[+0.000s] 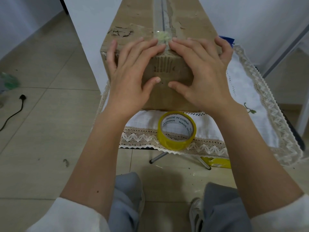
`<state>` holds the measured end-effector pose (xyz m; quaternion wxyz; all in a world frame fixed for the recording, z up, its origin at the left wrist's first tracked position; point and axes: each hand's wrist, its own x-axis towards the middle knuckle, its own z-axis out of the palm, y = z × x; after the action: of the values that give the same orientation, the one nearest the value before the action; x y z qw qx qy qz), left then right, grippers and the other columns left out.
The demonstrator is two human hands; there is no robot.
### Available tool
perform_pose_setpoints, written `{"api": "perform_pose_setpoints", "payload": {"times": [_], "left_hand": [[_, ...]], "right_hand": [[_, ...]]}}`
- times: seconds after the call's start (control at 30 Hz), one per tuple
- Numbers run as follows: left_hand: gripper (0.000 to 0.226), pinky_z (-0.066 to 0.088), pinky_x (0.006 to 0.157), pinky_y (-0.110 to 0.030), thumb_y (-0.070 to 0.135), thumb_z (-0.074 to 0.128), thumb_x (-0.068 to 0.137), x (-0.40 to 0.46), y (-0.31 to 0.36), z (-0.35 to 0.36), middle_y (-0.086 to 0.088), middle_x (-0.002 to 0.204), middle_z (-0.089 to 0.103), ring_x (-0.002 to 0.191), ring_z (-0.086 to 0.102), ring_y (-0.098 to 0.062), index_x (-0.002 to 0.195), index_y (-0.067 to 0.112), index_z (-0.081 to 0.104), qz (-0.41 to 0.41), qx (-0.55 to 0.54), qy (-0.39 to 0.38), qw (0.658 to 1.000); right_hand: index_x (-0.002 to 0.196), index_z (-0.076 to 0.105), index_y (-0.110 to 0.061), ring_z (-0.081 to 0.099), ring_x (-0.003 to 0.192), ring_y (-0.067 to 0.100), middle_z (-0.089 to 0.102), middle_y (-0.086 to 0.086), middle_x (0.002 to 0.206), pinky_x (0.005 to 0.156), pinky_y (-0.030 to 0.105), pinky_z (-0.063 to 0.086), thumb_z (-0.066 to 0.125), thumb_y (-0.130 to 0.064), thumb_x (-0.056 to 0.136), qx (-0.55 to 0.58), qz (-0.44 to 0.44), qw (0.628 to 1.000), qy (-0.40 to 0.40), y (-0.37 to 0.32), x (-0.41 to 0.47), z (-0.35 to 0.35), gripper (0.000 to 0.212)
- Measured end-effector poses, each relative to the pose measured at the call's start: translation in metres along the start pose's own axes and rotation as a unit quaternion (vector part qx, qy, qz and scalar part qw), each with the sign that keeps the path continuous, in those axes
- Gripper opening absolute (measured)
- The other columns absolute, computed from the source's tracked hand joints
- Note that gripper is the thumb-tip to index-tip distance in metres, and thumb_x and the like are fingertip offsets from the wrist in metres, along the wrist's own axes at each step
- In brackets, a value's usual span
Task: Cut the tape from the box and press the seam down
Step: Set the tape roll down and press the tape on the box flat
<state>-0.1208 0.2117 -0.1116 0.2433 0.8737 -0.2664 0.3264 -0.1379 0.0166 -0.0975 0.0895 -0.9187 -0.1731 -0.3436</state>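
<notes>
A long brown cardboard box [138,19] lies on a small table, its near end facing me. Clear tape [158,12] runs along the top seam and folds over the near edge, crumpled there. My left hand [133,71] and my right hand [200,71] rest flat over the box's near top edge, fingers spread on either side of the tape, thumbs on the front face. Neither hand holds anything. A yellow tape roll [176,131] stands on the cloth just in front of the box.
A white lace-edged cloth [242,91] covers the table, which stands on thin metal legs [160,156]. A blue object [228,39] peeks out behind my right hand. Yellow packaging [217,162] lies on the tiled floor, a black cable [15,111] at the left.
</notes>
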Motion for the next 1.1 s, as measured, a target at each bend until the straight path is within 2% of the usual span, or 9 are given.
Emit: {"api": "perform_pose_setpoints", "payload": {"times": [0.1,0.17,0.27,0.43,0.7,0.77,0.9,0.97,1.1], "left_hand": [[0.081,-0.003,0.119,-0.047,0.031,0.08,0.069,-0.001,0.001,-0.002,0.011,0.15,0.043,0.143,0.031,-0.015,0.142,0.027,0.046,0.002,0.023,-0.026,0.999],[0.082,-0.001,0.119,-0.047,0.031,0.081,0.067,-0.001,0.002,-0.002,0.011,0.149,0.043,0.142,0.032,-0.015,0.142,0.028,0.046,-0.001,0.021,-0.025,0.999],[0.082,-0.001,0.119,-0.045,0.031,0.081,0.066,-0.001,0.002,-0.002,0.011,0.148,0.044,0.141,0.033,-0.016,0.141,0.027,0.047,-0.002,0.02,-0.02,1.0],[0.082,0.0,0.119,-0.046,0.033,0.081,0.067,-0.002,0.001,-0.001,0.011,0.148,0.045,0.142,0.033,-0.016,0.141,0.027,0.048,0.0,0.018,-0.018,1.0],[0.087,-0.001,0.119,-0.045,0.032,0.081,0.063,-0.002,0.002,-0.003,0.012,0.149,0.043,0.142,0.031,-0.013,0.142,0.028,0.046,-0.002,0.01,-0.032,0.999],[0.081,0.001,0.12,-0.047,0.034,0.077,0.066,-0.001,0.002,-0.004,0.012,0.148,0.044,0.142,0.032,-0.013,0.141,0.028,0.048,-0.001,-0.001,-0.028,1.0],[0.047,0.005,0.12,-0.048,0.037,0.06,0.09,-0.001,0.003,0.0,0.012,0.144,0.05,0.139,0.038,-0.013,0.136,0.027,0.054,-0.006,-0.028,0.019,0.999],[0.038,0.007,0.119,-0.047,0.038,0.054,0.097,0.0,0.003,0.005,0.012,0.141,0.053,0.136,0.041,-0.013,0.134,0.028,0.057,-0.01,-0.028,0.041,0.999],[0.036,0.009,0.117,-0.045,0.037,0.057,0.096,0.001,0.002,0.009,0.013,0.139,0.056,0.133,0.044,-0.013,0.132,0.029,0.06,-0.013,-0.026,0.063,0.998]], "right_hand": [[0.136,0.054,-0.028,0.046,0.131,0.012,0.053,-0.015,0.139,0.115,0.047,0.016,0.065,-0.061,0.078,0.014,0.003,0.999,0.031,-0.002,0.0,0.003,0.068],[0.129,0.06,-0.029,0.05,0.126,0.01,0.058,-0.018,0.133,0.112,0.047,0.023,0.056,-0.064,0.087,0.024,0.018,0.996,0.079,-0.006,0.0,0.01,0.055],[0.123,0.065,-0.029,0.054,0.12,0.011,0.062,-0.018,0.128,0.105,0.041,0.028,0.056,-0.065,0.089,0.023,0.04,0.991,0.126,-0.012,0.002,0.019,0.05],[0.123,0.065,-0.029,0.054,0.12,0.012,0.062,-0.018,0.128,0.102,0.036,0.024,0.063,-0.069,0.079,0.03,0.05,0.991,0.119,-0.011,0.003,0.02,0.06],[0.134,0.054,-0.03,0.045,0.13,0.014,0.052,-0.017,0.14,0.105,0.038,0.021,0.073,-0.068,0.056,-0.011,0.037,0.999,0.037,-0.007,0.0,0.013,0.089],[0.135,0.054,-0.029,0.044,0.131,0.014,0.051,-0.017,0.141,0.105,0.036,0.02,0.07,-0.071,0.062,-0.004,0.027,0.999,0.033,-0.006,-0.001,0.011,0.085],[0.132,0.058,-0.028,0.047,0.128,0.012,0.055,-0.017,0.137,0.102,0.031,0.019,0.05,-0.059,0.094,0.02,0.022,0.996,0.084,-0.005,-0.002,0.012,0.05],[0.131,0.059,-0.029,0.048,0.127,0.012,0.057,-0.018,0.136,0.101,0.03,0.018,0.048,-0.051,0.099,0.016,0.026,0.995,0.098,-0.005,-0.002,0.015,0.04],[0.131,0.06,-0.028,0.049,0.127,0.013,0.058,-0.017,0.136,0.101,0.03,0.019,0.051,-0.048,0.098,0.015,0.021,0.994,0.103,-0.004,-0.001,0.016,0.039]]}}
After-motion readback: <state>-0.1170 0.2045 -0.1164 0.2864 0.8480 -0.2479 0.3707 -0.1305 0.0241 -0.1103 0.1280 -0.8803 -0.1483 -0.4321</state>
